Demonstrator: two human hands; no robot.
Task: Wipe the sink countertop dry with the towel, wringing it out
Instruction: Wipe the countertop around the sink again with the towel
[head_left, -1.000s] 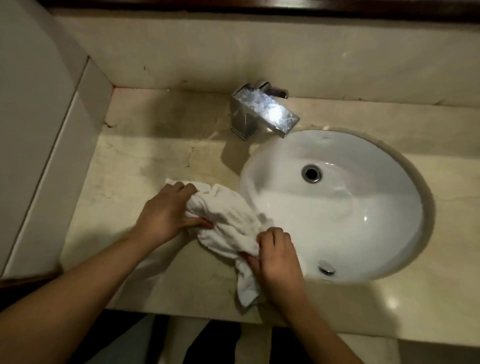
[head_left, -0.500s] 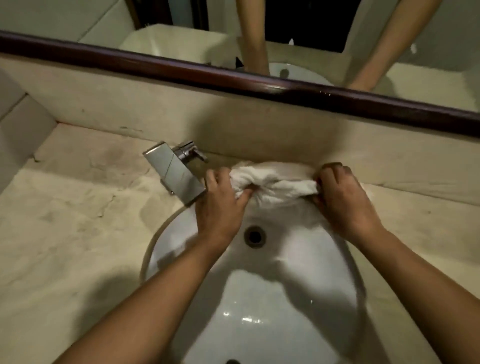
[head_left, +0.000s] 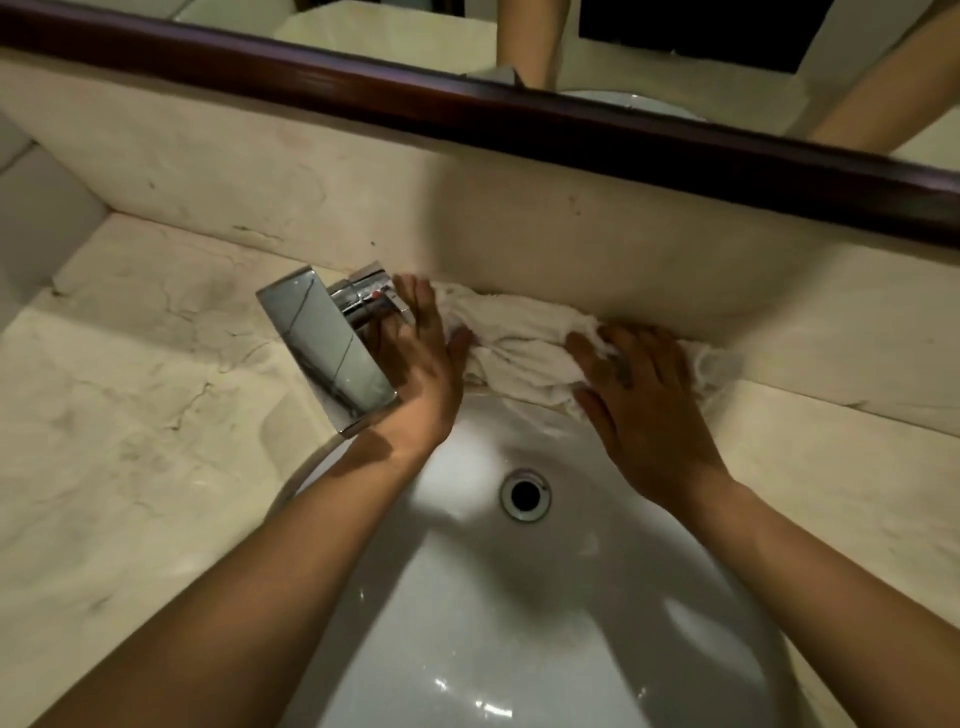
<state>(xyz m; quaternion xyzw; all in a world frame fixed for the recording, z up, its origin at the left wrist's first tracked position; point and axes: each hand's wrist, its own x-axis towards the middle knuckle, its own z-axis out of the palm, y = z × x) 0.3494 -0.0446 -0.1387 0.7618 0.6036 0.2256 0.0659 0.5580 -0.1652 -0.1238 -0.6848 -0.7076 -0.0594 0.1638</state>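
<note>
A crumpled white terry towel (head_left: 524, 340) is being pressed onto the veined marble table (head_left: 130, 415) by the flat, spread fingers (head_left: 631, 338) of the right hand (head_left: 644, 410); the left hand (head_left: 421, 364) is being held open, fingers together, beside the angular chrome faucet (head_left: 327, 353).

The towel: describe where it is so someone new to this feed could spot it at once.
Start at the white oval sink basin and go to its far rim, where the countertop meets the backsplash. The towel lies bunched along that strip, between the chrome faucet and the right hand pressing on it. It is the only soft, crumpled white thing there.
</note>
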